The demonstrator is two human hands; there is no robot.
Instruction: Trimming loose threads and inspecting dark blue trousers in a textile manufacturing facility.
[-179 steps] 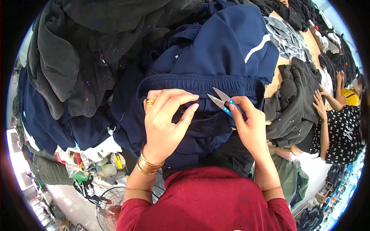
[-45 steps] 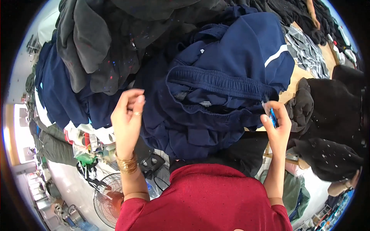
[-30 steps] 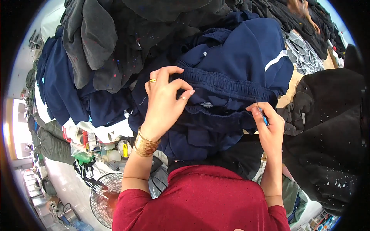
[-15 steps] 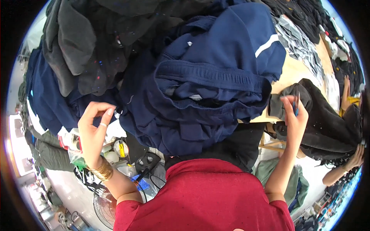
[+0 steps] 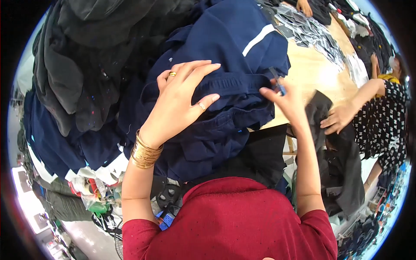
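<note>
A navy garment (image 5: 212, 47) with a gathered elastic waistband (image 5: 238, 83) and a white stripe (image 5: 258, 40) lies in a heap before me. My left hand (image 5: 177, 93) is over the left part of the waistband, its fingers apart and nothing in them. At the waistband's right end, my right hand (image 5: 289, 102) grips small thread snips (image 5: 281, 89) with a blue handle, their blade pointing up and away. Whether either hand touches the cloth is hard to tell.
Dark grey clothes (image 5: 86, 65) are piled at the far left. Grey cut pieces (image 5: 303, 30) lie on the wooden table (image 5: 310, 69). A co-worker's hand (image 5: 340, 117) is on a dark garment (image 5: 323, 102) at the right. Another hand (image 5: 304, 6) shows at the far edge.
Both hands have come inward over the waistband, and my left fingers have spread from a pinch. The co-worker has come closer on the right with the dark garment.
</note>
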